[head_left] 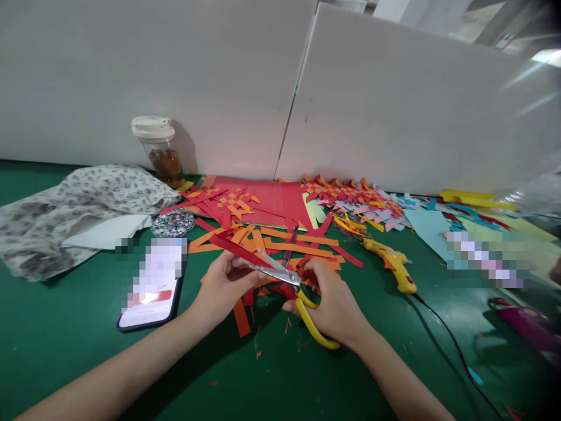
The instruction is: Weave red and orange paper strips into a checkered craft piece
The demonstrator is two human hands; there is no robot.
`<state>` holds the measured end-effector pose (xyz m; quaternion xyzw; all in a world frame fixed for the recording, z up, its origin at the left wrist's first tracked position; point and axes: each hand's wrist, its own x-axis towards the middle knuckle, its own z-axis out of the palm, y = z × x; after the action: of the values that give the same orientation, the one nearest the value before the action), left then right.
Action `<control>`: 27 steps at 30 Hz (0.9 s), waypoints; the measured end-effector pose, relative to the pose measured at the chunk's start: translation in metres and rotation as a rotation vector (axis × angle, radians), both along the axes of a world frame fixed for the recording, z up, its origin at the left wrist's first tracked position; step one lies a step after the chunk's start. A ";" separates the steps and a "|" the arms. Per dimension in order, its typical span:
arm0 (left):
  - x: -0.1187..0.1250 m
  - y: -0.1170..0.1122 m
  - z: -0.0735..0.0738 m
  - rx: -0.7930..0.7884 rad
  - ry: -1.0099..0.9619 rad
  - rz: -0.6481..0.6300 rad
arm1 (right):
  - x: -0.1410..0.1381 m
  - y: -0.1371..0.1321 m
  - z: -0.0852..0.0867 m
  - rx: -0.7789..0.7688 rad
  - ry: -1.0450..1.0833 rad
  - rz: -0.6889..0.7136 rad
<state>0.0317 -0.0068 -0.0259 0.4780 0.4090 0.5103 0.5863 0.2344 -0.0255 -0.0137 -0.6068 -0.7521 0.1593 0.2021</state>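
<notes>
Yellow-handled scissors (322,334) are in my right hand (335,301), blades spread and pointing left. Close by, my left hand (221,289) pinches a red paper strip (236,250) between thumb and fingers. The blades cross just in front of the left fingertips; whether they touch the strip I cannot tell. My right thumb and forefinger also curl near some red paper, partly hidden by the scissors. Beneath and beyond both hands lies a loose pile of orange paper strips (302,249) and red ones.
A phone (151,292) lies at left, near a patterned cloth (87,199) and a lidded cup (162,155). Woven paper pieces (232,202) rest on a red sheet (280,199). At right are a yellow glue gun (392,263) with its cord and a purple object (526,324).
</notes>
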 end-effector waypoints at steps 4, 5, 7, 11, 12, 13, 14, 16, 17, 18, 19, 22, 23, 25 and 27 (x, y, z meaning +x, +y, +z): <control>0.000 0.000 0.001 -0.023 0.004 0.013 | 0.001 0.000 -0.002 0.026 0.002 -0.003; 0.000 0.000 0.001 -0.023 0.006 0.012 | 0.001 0.000 -0.002 0.031 0.003 -0.003; 0.000 0.000 0.001 -0.017 0.017 0.008 | 0.002 0.000 -0.001 0.028 0.003 0.001; -0.001 0.000 0.001 0.006 0.030 0.011 | 0.001 0.000 0.000 0.007 0.004 -0.004; -0.001 0.000 0.000 0.009 0.028 0.010 | 0.001 0.000 0.000 0.007 0.007 -0.004; -0.001 0.000 0.000 0.008 0.026 0.008 | 0.002 0.000 0.000 0.009 0.011 -0.002; 0.000 0.000 0.000 0.005 0.024 0.007 | 0.002 0.001 -0.001 0.014 0.016 0.002; 0.000 0.000 0.001 -0.009 0.022 0.008 | 0.002 0.001 -0.002 0.029 0.021 0.006; 0.000 0.000 0.001 -0.017 0.021 0.007 | 0.002 0.001 -0.002 0.034 0.022 0.006; 0.001 -0.001 0.001 -0.022 0.018 0.007 | 0.003 0.002 -0.002 0.040 0.023 0.005; 0.001 -0.001 0.001 -0.026 0.014 0.007 | 0.003 0.002 -0.002 0.046 0.024 0.006; 0.001 -0.001 0.001 -0.028 0.002 0.009 | 0.002 0.001 0.000 0.061 0.016 0.011; 0.001 -0.001 0.001 -0.028 -0.001 0.011 | 0.002 0.001 0.000 0.065 0.011 0.010; 0.001 -0.001 0.001 -0.030 -0.005 0.014 | 0.002 0.001 0.000 0.069 -0.001 0.008; 0.001 -0.001 0.001 -0.032 -0.013 0.010 | 0.002 0.001 -0.001 0.075 -0.009 0.004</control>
<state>0.0324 -0.0079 -0.0248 0.4632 0.4158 0.5096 0.5940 0.2364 -0.0243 -0.0142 -0.5980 -0.7596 0.1288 0.2210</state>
